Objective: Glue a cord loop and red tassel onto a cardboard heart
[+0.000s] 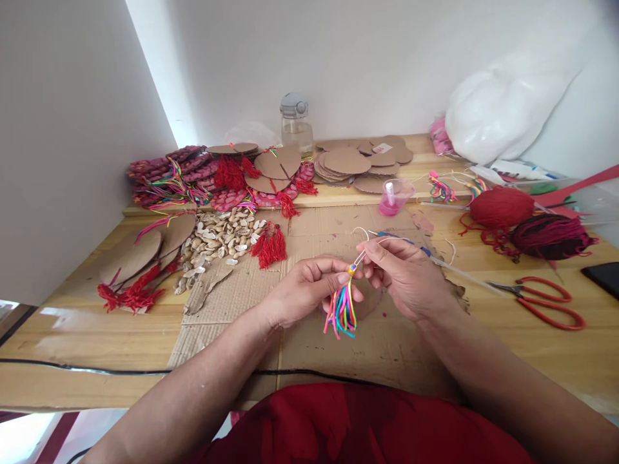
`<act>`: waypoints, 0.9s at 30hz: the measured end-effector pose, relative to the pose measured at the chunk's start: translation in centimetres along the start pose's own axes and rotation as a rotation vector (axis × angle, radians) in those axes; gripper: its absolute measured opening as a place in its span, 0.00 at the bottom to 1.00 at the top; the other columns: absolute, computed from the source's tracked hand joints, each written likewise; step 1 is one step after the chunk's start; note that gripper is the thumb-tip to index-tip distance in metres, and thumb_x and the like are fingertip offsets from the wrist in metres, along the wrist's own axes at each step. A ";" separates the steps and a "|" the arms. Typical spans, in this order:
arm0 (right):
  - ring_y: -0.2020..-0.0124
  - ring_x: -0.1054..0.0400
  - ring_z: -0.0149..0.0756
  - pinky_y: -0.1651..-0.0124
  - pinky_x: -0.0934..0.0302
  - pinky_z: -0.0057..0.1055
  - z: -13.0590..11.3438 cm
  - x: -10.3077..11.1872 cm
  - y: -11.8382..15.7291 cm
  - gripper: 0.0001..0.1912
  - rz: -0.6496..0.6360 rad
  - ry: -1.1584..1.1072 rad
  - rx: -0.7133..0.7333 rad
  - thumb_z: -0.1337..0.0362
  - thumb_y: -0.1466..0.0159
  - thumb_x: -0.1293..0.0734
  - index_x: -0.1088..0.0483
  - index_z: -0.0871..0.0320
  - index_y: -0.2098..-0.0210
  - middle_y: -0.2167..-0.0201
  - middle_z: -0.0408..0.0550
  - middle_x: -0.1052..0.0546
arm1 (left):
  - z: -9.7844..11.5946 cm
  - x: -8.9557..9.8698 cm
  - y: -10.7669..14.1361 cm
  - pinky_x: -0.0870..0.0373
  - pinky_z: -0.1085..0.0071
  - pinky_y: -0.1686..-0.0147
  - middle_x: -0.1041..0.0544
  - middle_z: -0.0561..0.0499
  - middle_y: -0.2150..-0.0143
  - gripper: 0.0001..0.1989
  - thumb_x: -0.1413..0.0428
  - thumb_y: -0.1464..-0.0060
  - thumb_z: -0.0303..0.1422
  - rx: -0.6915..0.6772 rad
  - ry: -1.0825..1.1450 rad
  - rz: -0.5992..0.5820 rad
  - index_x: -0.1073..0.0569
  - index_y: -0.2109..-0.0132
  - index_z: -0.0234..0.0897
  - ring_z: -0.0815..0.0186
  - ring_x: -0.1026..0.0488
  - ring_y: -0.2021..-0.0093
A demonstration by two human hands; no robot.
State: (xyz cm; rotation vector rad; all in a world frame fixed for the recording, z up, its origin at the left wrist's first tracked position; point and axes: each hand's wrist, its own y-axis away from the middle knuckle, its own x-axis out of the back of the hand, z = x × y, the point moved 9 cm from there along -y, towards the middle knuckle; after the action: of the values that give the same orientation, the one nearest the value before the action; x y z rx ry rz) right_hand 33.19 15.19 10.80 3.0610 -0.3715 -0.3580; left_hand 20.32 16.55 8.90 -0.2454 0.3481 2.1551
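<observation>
Between the finger and thumb of my left hand (pixel 309 290) is the top of a multicoloured tassel (pixel 342 312), its pink, blue, yellow and orange cords hanging down. A small yellow bead-like piece sits at the tassel's head. My right hand (pixel 403 274) is closed on the thin white string (pixel 360 258) that rises from it; a loop of string stands above the fingers. Both hands are over the cardboard sheet (pixel 319 348). A blue pen-like tool (pixel 399 238) lies behind my right hand, partly hidden.
Peanut shells (pixel 225 235), a red tassel bundle (pixel 268 248) and cardboard discs (pixel 130 254) lie left. Orange-handled scissors (pixel 551 303), red yarn (pixel 503 209) and a phone (pixel 602 280) are right. A pink cup (pixel 389 200) and a bottle (pixel 296 125) stand behind. A black cable (pixel 120 370) crosses the front.
</observation>
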 end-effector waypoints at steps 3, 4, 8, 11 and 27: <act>0.78 0.34 0.28 0.79 0.44 0.25 0.5 0.2 -0.1 0.15 0.007 -0.001 -0.020 0.49 0.44 0.23 0.21 0.55 0.69 0.77 0.42 0.24 | 0.0 -0.2 0.0 0.29 0.78 0.73 0.17 0.43 0.59 0.17 0.37 0.40 0.40 0.009 0.018 -0.006 0.25 0.50 0.32 0.70 0.22 0.70; 0.78 0.34 0.28 0.79 0.44 0.25 0.7 0.1 -0.1 0.16 -0.004 0.006 -0.029 0.49 0.43 0.24 0.21 0.55 0.67 0.76 0.42 0.24 | 0.0 -0.1 0.0 0.28 0.78 0.72 0.17 0.42 0.58 0.18 0.37 0.41 0.40 0.009 0.022 0.005 0.26 0.50 0.32 0.69 0.21 0.68; 0.77 0.35 0.28 0.79 0.44 0.25 1.2 -0.7 0.1 0.17 -0.110 0.094 -0.050 0.47 0.39 0.28 0.24 0.56 0.67 0.75 0.42 0.25 | 0.7 0.5 -0.1 0.27 0.78 0.71 0.17 0.43 0.58 0.18 0.36 0.42 0.39 -0.064 0.044 0.070 0.27 0.51 0.33 0.69 0.21 0.67; 0.76 0.35 0.28 0.77 0.43 0.25 0.9 -1.2 0.5 0.16 -0.150 0.177 -0.023 0.49 0.39 0.27 0.26 0.56 0.69 0.76 0.41 0.27 | 1.1 1.0 -0.3 0.28 0.79 0.73 0.17 0.46 0.63 0.18 0.35 0.42 0.40 -0.116 0.073 0.110 0.28 0.52 0.33 0.71 0.23 0.72; 0.79 0.38 0.28 0.77 0.45 0.28 -0.6 -1.7 0.8 0.09 -0.125 0.368 0.139 0.58 0.39 0.30 0.24 0.56 0.70 0.77 0.41 0.26 | 0.5 2.3 0.0 0.22 0.79 0.77 0.19 0.52 0.67 0.16 0.31 0.48 0.34 -0.092 0.078 0.252 0.25 0.55 0.34 0.72 0.23 0.72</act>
State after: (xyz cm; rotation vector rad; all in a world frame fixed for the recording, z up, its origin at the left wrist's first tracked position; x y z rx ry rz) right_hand 31.51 14.80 11.80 3.1972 -0.1942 0.2394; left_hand 19.04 18.50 8.72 -0.3546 0.3397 2.4176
